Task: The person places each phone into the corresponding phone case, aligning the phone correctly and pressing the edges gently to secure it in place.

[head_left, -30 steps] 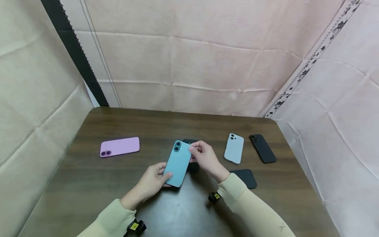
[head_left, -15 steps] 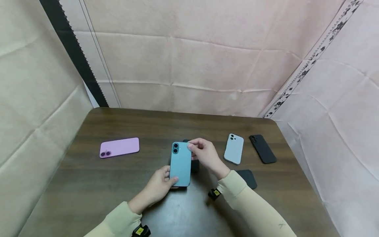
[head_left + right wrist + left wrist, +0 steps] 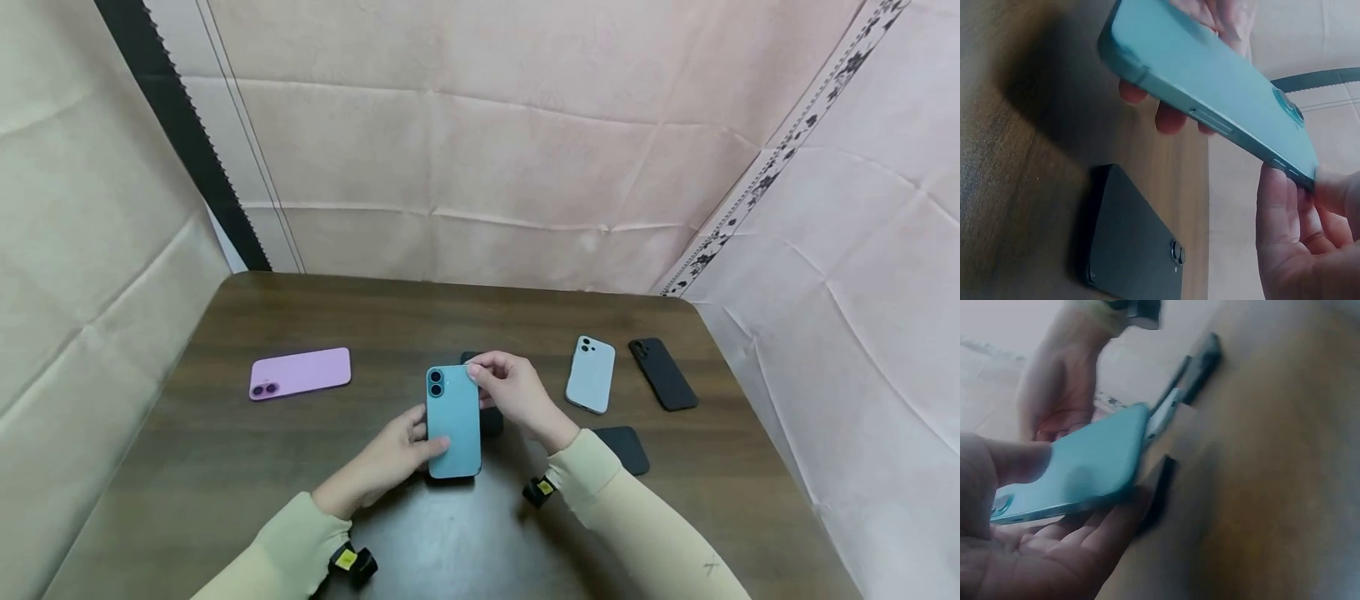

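Note:
A teal phone [image 3: 453, 425] is held above the table, its back with two camera lenses turned up. My left hand [image 3: 390, 458] grips its lower left side, thumb across the back and fingers underneath, as the left wrist view shows. My right hand [image 3: 517, 398] pinches the upper right corner between thumb and fingers. In the right wrist view, the side buttons show on the edge of the teal phone [image 3: 1210, 81]. Below it on the table lies a black phone [image 3: 1135, 237], mostly covered in the head view by the teal phone and my right hand.
On the wooden table [image 3: 225, 483], a purple phone [image 3: 300, 373] lies at left. A light blue phone [image 3: 591, 375] and a black phone [image 3: 663, 375] lie at right. A dark phone [image 3: 626, 450] is partly behind my right sleeve. Cloth walls [image 3: 480, 167] stand around the table.
The teal phone has turned from a rightward slant to nearly straight, its camera end shifting left. My left hand moved right and then slightly back; my right hand stays at the upper corner.

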Demonstrator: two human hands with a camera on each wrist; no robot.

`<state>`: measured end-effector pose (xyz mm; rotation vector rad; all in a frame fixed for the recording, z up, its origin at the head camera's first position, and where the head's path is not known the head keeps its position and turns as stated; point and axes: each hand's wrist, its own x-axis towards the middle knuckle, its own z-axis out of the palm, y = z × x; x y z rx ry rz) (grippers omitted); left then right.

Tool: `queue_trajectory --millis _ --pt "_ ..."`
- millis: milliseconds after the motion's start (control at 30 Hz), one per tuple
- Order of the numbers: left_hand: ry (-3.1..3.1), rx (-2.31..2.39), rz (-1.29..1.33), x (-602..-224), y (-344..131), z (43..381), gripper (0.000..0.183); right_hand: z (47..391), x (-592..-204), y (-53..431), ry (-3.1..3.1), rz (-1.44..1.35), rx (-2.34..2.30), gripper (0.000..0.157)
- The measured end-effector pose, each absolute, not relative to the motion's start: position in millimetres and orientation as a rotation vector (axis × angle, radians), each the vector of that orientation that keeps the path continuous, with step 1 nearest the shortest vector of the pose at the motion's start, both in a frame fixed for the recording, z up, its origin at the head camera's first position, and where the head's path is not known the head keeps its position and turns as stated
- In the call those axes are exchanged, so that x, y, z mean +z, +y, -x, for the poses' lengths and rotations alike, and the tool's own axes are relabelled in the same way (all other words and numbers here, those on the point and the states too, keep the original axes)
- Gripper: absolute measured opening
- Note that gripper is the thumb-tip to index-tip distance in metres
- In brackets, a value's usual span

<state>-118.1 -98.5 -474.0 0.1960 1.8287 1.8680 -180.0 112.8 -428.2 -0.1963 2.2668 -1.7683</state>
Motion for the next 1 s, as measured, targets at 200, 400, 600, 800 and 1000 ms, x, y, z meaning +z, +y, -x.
queue_trajectory --millis 200,400,600,800,1000 --pt "1.651 1.867 -0.224 -469 -106 129 0.063 180 -427 109 2.273 0.202 -1.756 0.022" --pt "1.593 1.913 -0.184 -468 -108 133 0.056 182 -425 106 2.252 0.156 -1.760 0.021" --pt "1.545 1.944 -0.190 -470 -106 131 0.053 182 -428 107 2.297 0.200 -1.738 0.018" --pt "1.533 1.939 -0.182 -471 -104 130 0.051 181 -429 109 2.372 0.277 -1.694 0.015" --pt "1.540 1.946 -0.194 -470 -102 130 0.051 179 -422 108 2.316 0.208 -1.733 0.017"
